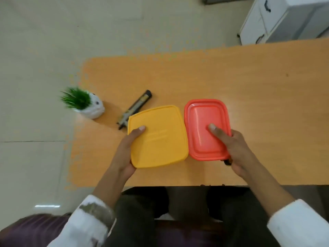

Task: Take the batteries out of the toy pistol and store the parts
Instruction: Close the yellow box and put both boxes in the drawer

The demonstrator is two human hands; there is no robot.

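Note:
Two lidded plastic boxes stand side by side on the wooden table. My left hand (126,150) grips the yellow box (158,136) at its left near corner, thumb on the lid. My right hand (231,148) holds the red box (204,122) at its right near corner, thumb pressed on the lid. A small dark object (227,162) pokes out under my right palm; what it is cannot be told. Behind the yellow box lies a dark, long toy pistol (136,107), partly hidden by the box.
A small white pot with a green grass plant (85,104) stands at the table's left edge. The table's near edge (178,184) runs just above my lap. A white cabinet (277,20) stands on the floor at the far right.

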